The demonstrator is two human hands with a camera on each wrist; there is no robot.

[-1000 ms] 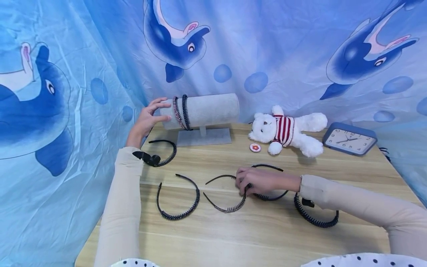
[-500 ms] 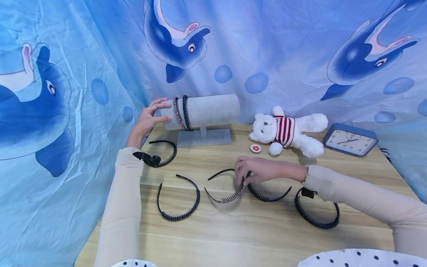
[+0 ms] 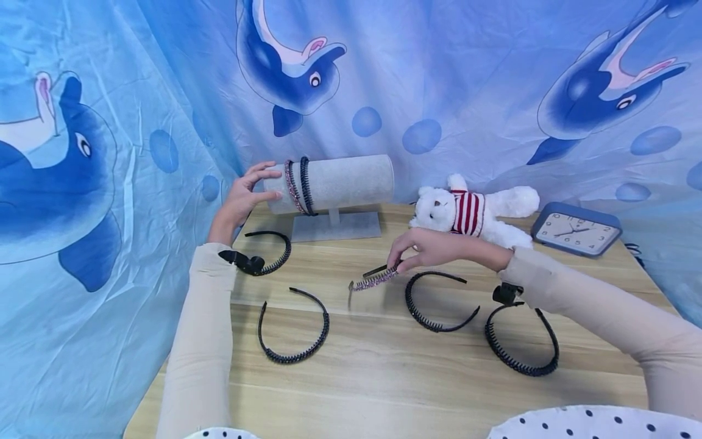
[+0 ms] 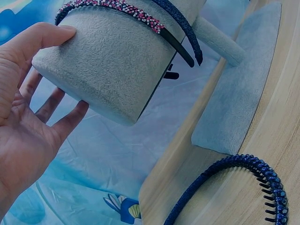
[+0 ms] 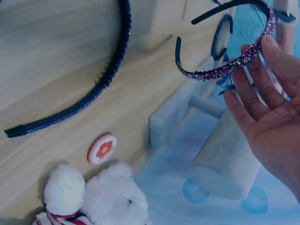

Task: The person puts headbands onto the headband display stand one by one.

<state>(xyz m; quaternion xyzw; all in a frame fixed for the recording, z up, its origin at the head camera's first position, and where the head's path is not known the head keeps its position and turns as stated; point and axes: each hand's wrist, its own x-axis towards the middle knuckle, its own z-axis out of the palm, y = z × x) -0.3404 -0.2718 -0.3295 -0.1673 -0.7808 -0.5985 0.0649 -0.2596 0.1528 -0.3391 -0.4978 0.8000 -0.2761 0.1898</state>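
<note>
In the head view my left hand (image 3: 240,196) holds the left end of a grey velvet headband stand (image 3: 353,180), thumb and fingers spread about its roll. Two headbands hang round that roll: a pink glittery headband (image 4: 126,9) and a dark headband (image 3: 306,186). Between thumb and fingertips my right hand (image 3: 439,247) pinches another headband (image 5: 220,71), covered in pink and white sparkles, raised over the middle of the table with its open ends toward the left. Just below that hand lies a black toothed headband (image 3: 422,314) on the wood.
More black headbands lie around: one at front left (image 3: 296,355), a headband by the left wrist (image 3: 282,253), a headband at right (image 3: 518,364). A white teddy bear (image 3: 468,210), a flower badge (image 5: 103,149) and a blue clock (image 3: 576,228) sit at the back right.
My right hand has lifted the sparkly headband off the table and moved it up and back, tilting it. The black headband beneath is now uncovered. My left hand has stayed put.
</note>
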